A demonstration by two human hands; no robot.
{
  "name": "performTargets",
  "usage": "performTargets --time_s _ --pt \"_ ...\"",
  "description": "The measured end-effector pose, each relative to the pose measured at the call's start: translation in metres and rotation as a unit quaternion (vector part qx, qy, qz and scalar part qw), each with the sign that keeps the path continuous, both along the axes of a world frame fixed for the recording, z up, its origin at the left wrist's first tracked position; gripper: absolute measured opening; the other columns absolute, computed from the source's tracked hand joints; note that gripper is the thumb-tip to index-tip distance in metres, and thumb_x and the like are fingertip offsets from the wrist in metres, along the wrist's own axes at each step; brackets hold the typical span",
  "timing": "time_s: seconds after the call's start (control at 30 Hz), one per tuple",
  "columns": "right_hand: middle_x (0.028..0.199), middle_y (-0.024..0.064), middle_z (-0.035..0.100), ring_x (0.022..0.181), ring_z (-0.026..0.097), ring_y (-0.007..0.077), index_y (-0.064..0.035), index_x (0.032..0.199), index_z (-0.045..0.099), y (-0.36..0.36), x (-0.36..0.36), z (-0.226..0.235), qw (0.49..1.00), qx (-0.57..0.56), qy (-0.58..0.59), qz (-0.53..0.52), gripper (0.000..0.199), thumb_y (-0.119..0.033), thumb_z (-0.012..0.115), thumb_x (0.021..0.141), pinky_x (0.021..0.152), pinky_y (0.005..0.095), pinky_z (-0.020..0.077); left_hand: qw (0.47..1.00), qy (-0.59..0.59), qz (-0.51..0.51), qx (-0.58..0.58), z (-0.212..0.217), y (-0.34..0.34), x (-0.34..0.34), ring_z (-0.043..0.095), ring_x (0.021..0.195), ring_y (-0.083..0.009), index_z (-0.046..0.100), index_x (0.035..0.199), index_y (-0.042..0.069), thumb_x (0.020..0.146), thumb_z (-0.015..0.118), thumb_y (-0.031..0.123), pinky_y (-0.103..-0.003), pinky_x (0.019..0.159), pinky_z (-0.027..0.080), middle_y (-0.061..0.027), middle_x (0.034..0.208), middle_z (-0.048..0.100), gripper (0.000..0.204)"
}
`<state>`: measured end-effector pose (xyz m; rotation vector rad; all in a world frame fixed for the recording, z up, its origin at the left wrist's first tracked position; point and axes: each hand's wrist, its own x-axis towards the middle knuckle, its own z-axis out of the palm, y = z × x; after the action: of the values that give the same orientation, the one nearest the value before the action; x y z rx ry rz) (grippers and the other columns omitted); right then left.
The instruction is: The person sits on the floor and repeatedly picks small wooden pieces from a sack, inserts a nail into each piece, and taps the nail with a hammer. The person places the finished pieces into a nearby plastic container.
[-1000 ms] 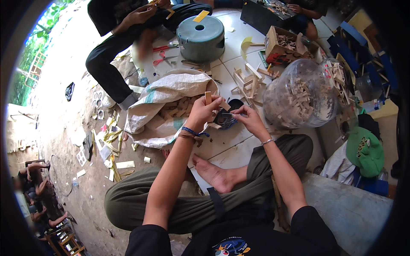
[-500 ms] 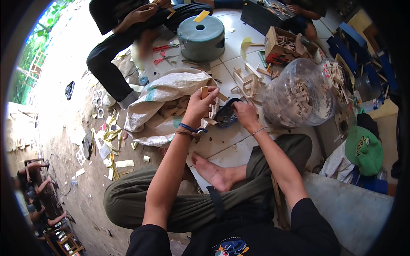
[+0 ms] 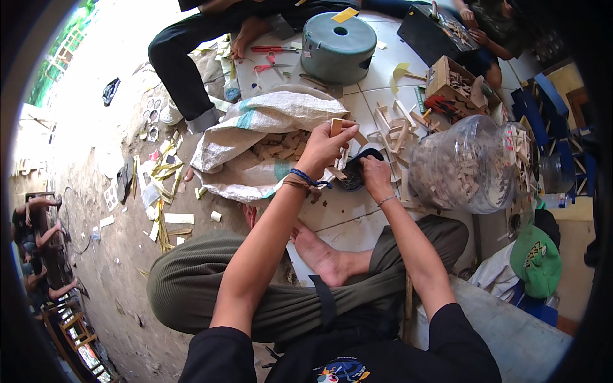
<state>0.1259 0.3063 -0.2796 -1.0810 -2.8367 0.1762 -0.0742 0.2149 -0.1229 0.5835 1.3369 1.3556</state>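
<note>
Small flat wooden pieces (image 3: 336,126) are pinched in my left hand (image 3: 327,148), one standing up from the fingers and others jutting out at the side and below. Close by on the right, my right hand (image 3: 377,176) has its curled fingers at a dark, round container (image 3: 352,175) with a black rim. The fingertips dip inside that rim, so what they grip is hidden. Beneath and left of my left hand lies an open white woven sack (image 3: 220,143) with many small wooden blocks (image 3: 281,148) in its mouth.
A large clear plastic jar (image 3: 456,163) of wood bits lies to the right, beside joined wooden sticks (image 3: 396,131). Beyond are a green-grey drum (image 3: 338,48), red-handled scissors (image 3: 271,62) and a cardboard box (image 3: 450,86). Two people sit across from me. A green cap (image 3: 535,262) lies right.
The view has swung left, so the scene sits further right and a little lower. My right hand's fingers have gone deeper into the dark container; my left hand still holds the wooden pieces.
</note>
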Motion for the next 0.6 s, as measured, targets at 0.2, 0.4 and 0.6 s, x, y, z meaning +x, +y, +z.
performTargets --time_s 0.2,0.4,0.6 --pt "0.089 0.0118 0.068 0.087 0.070 0.0348 -0.0101 0.094 0.069 0.000 0.004 -0.006 0.999 0.002 0.048 -0.019 0.007 -0.013 0.069 0.087 0.076 0.0478 0.0532 1.000 0.010 -0.014 0.001 -0.002 -0.001 -0.001 0.058 0.085 -0.0057 0.074 0.124 0.011 0.098 0.079 0.043 -0.023 0.067 0.046 0.0045 0.099 0.068 0.041" --pt "0.099 0.0155 0.075 0.092 0.072 0.0309 -0.0051 0.103 0.068 0.006 -0.002 0.020 0.969 -0.212 0.096 -0.079 0.017 -0.014 0.075 0.090 0.079 0.0411 0.0551 1.000 0.017 -0.020 -0.004 -0.004 -0.001 -0.002 0.055 0.077 -0.0039 0.076 0.122 0.010 0.097 0.080 0.040 -0.022 0.065 0.044 0.0055 0.093 0.068 0.039" --pt "0.104 0.0041 0.079 0.094 0.071 0.0092 -0.0066 0.114 0.067 -0.014 0.032 0.090 0.692 -0.543 0.427 -0.209 0.020 -0.019 0.075 0.101 0.079 0.0260 0.0522 0.997 0.013 -0.068 -0.043 -0.023 -0.003 0.012 0.055 0.073 -0.0029 0.078 0.122 0.009 0.100 0.079 0.030 -0.021 0.061 0.043 0.0059 0.092 0.069 0.031"
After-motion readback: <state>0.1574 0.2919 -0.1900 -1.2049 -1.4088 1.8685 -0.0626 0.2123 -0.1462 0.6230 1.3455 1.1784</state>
